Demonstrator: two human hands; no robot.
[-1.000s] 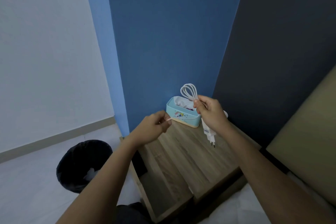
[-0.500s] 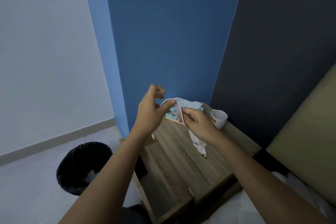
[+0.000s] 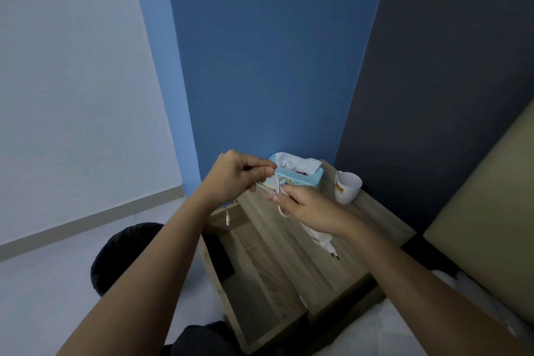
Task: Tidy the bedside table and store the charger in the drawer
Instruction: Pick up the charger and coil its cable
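White cable [image 3: 276, 185] is bunched in loops between both hands above the wooden table [image 3: 291, 246] in the head view, the only one there is. The left hand [image 3: 235, 175], at about ten o'clock from the right, has its grip clenched on the upper strands; the right hand [image 3: 307, 208] pinches the lower part of the loops, and the charger plug [image 3: 325, 243] hangs below its wrist, prongs pointing down at about five o'clock, just above the tabletop. A loose cable end [image 3: 227, 218] dangles under the left wrist near the table's far-left corner. Behind the hands, at twelve o'clock, sits a light-blue tissue box [image 3: 300, 176], with a white mug [image 3: 347, 187] at two o'clock beside the dark wall. A black bin [image 3: 115, 257] stands on the floor at eight o'clock. The step in hand looks like coiling the cable into a tidy bundle. Next, I judge, the dangling end needs gathering in, then one hand must free itself to pull a drawer open; no drawer front is clearly visible from here.
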